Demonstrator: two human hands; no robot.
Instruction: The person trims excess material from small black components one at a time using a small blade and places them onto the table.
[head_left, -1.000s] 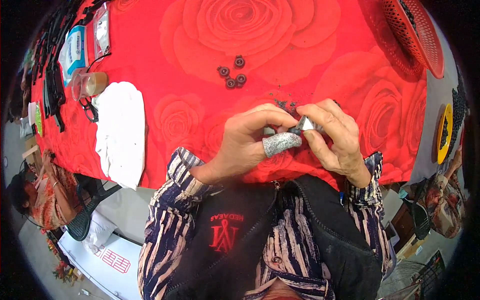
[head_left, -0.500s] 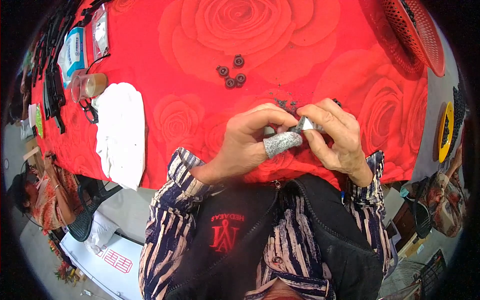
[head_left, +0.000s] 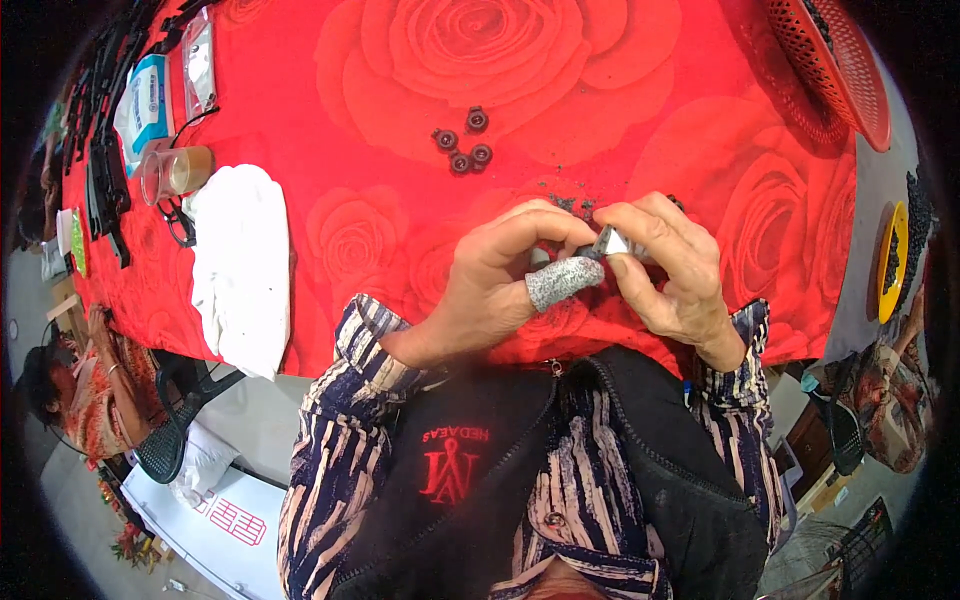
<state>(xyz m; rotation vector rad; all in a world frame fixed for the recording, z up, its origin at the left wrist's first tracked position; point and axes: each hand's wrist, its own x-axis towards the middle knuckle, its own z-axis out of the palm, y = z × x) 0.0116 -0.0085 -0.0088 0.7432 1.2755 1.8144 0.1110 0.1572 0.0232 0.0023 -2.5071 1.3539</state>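
A table (head_left: 700, 150) draped in a red rose-print cloth carried four small black rings (head_left: 463, 142). Left of the rings lay a white cloth (head_left: 240, 265); farther left a clear cup (head_left: 172, 170); right of them a red basket (head_left: 835, 60).

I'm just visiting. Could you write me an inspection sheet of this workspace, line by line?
Surface: table under a red rose-print cloth.
Job's things: small grey-and-black part pinched between both hands; four black ring pieces beyond; dark crumbs near the fingers.
Clutter: white cloth, clear cup, packets, red basket.
Grippers: left hand, grey fabric cot on its thumb; right hand.
Cables: nothing seen for certain.
Surroundings: seated person, yellow dish.
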